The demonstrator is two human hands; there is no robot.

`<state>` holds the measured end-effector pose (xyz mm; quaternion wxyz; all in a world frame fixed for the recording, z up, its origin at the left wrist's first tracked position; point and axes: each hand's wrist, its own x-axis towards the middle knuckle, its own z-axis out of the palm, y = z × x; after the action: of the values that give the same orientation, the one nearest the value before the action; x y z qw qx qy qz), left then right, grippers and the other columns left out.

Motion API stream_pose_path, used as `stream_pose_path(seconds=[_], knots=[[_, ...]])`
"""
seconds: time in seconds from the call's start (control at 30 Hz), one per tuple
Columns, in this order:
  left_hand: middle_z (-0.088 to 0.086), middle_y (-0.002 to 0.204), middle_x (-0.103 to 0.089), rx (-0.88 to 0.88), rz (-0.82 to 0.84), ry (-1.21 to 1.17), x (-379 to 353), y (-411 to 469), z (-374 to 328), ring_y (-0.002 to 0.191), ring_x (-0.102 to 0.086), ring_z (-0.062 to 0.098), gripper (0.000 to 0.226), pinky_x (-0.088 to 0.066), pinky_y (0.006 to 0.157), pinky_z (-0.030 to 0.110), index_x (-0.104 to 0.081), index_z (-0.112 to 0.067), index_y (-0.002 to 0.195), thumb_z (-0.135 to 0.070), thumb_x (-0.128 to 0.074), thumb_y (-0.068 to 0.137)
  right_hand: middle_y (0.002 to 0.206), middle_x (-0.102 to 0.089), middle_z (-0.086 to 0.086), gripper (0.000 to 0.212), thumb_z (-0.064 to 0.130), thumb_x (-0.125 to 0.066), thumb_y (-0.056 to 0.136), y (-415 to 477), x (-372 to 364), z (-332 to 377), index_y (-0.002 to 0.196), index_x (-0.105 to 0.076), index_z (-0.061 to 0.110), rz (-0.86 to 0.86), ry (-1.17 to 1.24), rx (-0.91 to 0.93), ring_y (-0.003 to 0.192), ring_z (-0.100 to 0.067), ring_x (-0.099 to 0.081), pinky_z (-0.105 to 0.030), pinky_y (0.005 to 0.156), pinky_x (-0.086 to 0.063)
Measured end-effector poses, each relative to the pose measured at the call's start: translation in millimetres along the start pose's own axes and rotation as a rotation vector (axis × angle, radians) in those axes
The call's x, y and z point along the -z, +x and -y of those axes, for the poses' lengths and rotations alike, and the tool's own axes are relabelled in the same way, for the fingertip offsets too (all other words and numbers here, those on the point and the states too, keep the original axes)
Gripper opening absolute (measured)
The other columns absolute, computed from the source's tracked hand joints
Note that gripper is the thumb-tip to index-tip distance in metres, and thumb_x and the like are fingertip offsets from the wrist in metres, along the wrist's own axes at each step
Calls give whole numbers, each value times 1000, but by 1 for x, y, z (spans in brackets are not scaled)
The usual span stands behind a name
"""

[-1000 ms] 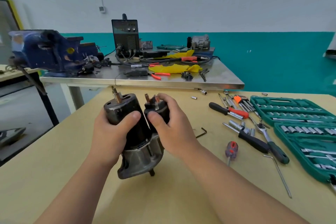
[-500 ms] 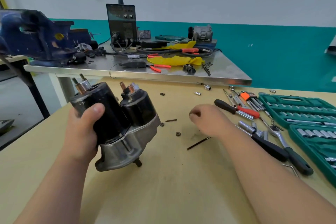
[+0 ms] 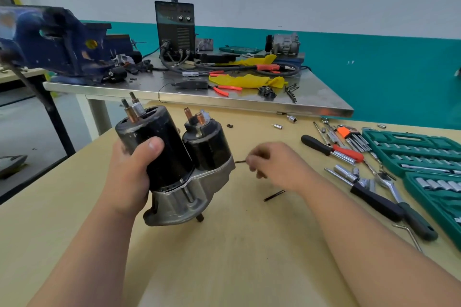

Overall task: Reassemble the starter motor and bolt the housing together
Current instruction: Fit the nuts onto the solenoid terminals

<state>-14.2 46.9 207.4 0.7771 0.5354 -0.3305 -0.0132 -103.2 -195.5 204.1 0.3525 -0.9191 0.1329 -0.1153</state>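
1. Two open cases lie at the right edge of the wooden surface [image 3: 224, 264]: an upper green case [image 3: 411, 138] and a lower green case [image 3: 434, 203].
2. Rows of chrome sockets [image 3: 440, 184] are seated in the moulded slots of both cases.
3. Loose tools are spread between the cases and the hands: a black-and-red screwdriver [image 3: 331, 150], a ratchet [image 3: 390, 185] and an orange hex key set [image 3: 349, 133].
4. The starter motor [image 3: 179, 164] is held left of centre over the surface. It is tilted, with its threaded studs topmost and its grey nose housing lowest, close to the surface.
5. The left hand [image 3: 131, 174] is wrapped round the larger black cylinder, and the thumb is pressed across its front.
6. The right hand [image 3: 277, 164] is extended just right of the motor, back upward, with its fingers curled and blurred.
7. The end of a thin dark screw [image 3: 240, 161] is met by those fingertips. Whether it is pinched cannot be told.
8. A thin black rod [image 3: 274, 195] lies on the surface near the right wrist.
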Motion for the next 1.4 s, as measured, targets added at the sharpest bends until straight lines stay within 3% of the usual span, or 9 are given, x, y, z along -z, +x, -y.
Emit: stream_pose_path(seconds=[0.13, 0.37, 0.5, 0.73, 0.83, 1.0, 1.23, 1.3, 1.4], knots=[[17, 96, -64, 10, 13, 48, -5, 2, 0, 92, -65, 34, 58, -57, 76, 44, -59, -3, 109, -40, -65, 65, 79, -72, 8, 20, 14, -55, 95, -18, 30, 44, 92, -69, 29, -60, 435, 192, 72, -9, -69, -24, 68, -57], [5, 92, -70, -13, 70, 148, -24, 3, -5, 89, -69, 24, 61, -54, 70, 30, -60, -7, 110, -43, -71, 63, 83, -67, 23, 18, 28, -64, 87, -46, 46, 96, 80, -65, 44, -199, 146, 481, 76, 0, -64, -16, 64, -53], [3, 90, -70, -19, 82, 182, -31, 1, -10, 88, -69, 24, 60, -54, 70, 30, -61, -9, 110, -44, -71, 62, 71, -62, 21, 10, 32, -64, 87, -44, 56, 105, 81, -66, 40, -173, -125, 462, 77, 12, -54, -3, 59, -40], [-6, 87, -70, -24, 64, 195, -38, -2, -15, 85, -69, 16, 47, -54, 68, 25, -63, -25, 103, -45, -71, 61, 77, -57, 27, 16, 29, -56, 92, -39, 77, 125, 100, -68, 37, 10, -540, 452, 75, 9, -55, -8, 59, -38], [-8, 86, -70, -32, 72, 201, -40, -2, -16, 84, -68, 12, 46, -52, 68, 22, -63, -25, 103, -44, -70, 62, 73, -58, 24, 10, 37, -58, 91, -35, 82, 132, 92, -68, 35, 60, -652, 440, 73, 6, -56, -12, 54, -32], [-9, 86, -71, -37, 72, 211, -41, -3, -16, 83, -68, 10, 46, -52, 67, 19, -63, -25, 103, -44, -70, 61, 63, -56, 5, 44, 60, -48, 89, -27, 76, 135, 69, -60, 23, -42, -928, 461, 62, -11, -53, -25, 47, -31], [-11, 85, -70, -60, 87, 207, -44, -5, -19, 82, -67, 7, 43, -51, 66, 16, -63, -27, 102, -42, -70, 63, 79, -62, 11, 37, 59, -43, 90, -35, 81, 133, 93, -65, 29, 26, -839, 465, 74, -6, -56, -27, 57, -43], [-13, 83, -70, -62, 82, 213, -44, -6, -19, 80, -67, 4, 40, -50, 65, 15, -63, -30, 99, -42, -70, 62, 62, -61, 13, 50, 63, -35, 88, -44, 91, 132, 75, -66, 26, 101, -787, 413, 59, -3, -57, -29, 55, -44], [-12, 86, -71, -54, 71, 225, -44, -5, -18, 82, -69, 5, 39, -51, 65, 14, -64, -35, 98, -44, -70, 61, 40, -34, 8, 56, 61, -33, 87, -50, 110, 123, 52, -45, 19, 10, -610, 336, 38, -7, -33, -27, 47, -30]])
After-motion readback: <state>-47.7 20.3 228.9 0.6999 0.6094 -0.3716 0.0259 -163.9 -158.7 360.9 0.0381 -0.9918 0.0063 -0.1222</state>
